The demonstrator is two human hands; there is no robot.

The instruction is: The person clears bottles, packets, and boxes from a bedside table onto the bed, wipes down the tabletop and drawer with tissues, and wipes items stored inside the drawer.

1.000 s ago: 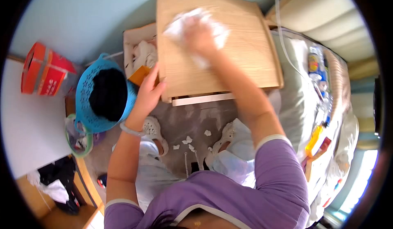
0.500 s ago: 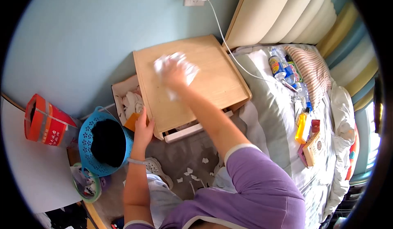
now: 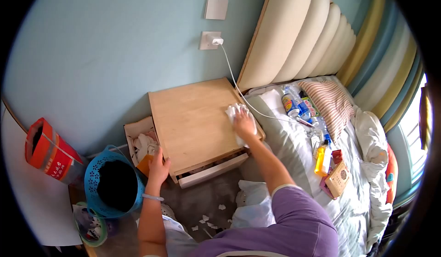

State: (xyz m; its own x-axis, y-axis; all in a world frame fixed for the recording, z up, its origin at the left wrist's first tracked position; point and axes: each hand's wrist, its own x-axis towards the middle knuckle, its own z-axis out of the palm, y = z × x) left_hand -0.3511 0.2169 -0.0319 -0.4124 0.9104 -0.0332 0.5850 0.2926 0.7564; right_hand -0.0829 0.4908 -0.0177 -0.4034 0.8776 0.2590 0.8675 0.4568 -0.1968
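My right hand (image 3: pixel 244 124) presses a crumpled white cloth (image 3: pixel 233 112) onto the right edge of a light wooden nightstand (image 3: pixel 197 124). Its fingers spread over the cloth and hold it. My left hand (image 3: pixel 158 169) rests at the nightstand's front left corner, thumb and fingers apart. Beside that hand is an orange item (image 3: pixel 144 164), partly hidden. The nightstand's front drawer (image 3: pixel 213 170) stands slightly pulled out, its contents mostly in shadow.
Left of the nightstand are an open box (image 3: pixel 130 130) with pale fabric, a blue basket (image 3: pixel 94 183) and a red container (image 3: pixel 55 153). A white cable (image 3: pixel 234 80) runs from the wall socket to the bed (image 3: pixel 275 142), where bottles and boxes lie. Paper scraps (image 3: pixel 205 219) litter the floor.
My right hand has moved the cloth from the nightstand's middle to its right edge. My left hand stays at the corner. The camera view has tilted upward.
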